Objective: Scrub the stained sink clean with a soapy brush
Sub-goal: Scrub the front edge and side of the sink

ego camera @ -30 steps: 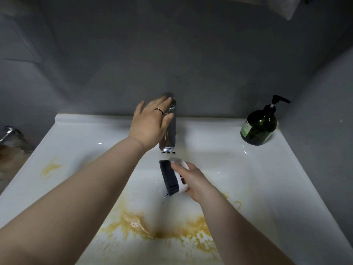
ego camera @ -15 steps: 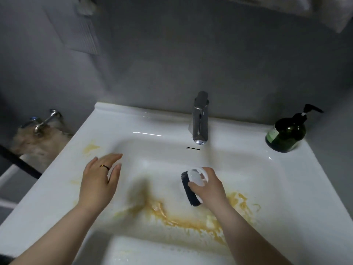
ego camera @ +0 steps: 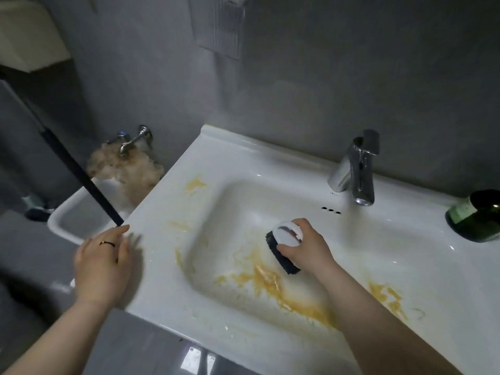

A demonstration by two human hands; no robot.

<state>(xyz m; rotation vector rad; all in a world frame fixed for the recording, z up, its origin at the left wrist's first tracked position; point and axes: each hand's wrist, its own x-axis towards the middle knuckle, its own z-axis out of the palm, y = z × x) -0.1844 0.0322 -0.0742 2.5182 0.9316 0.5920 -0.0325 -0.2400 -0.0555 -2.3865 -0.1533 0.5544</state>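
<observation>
brush (ego camera: 286, 235) | in right hand (ego camera: 308, 247) | bristles (ego camera: 281, 257) face left | axis diagonal

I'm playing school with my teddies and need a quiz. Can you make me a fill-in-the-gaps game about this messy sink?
1. The right hand grips a brush whose handle is ____.
2. The left hand, with a ring on one finger, holds ____.
3. The soap bottle is dark ____.
4. No ____ runs from the faucet into the stained sink.

Missing words: white; nothing; green; water.
</observation>
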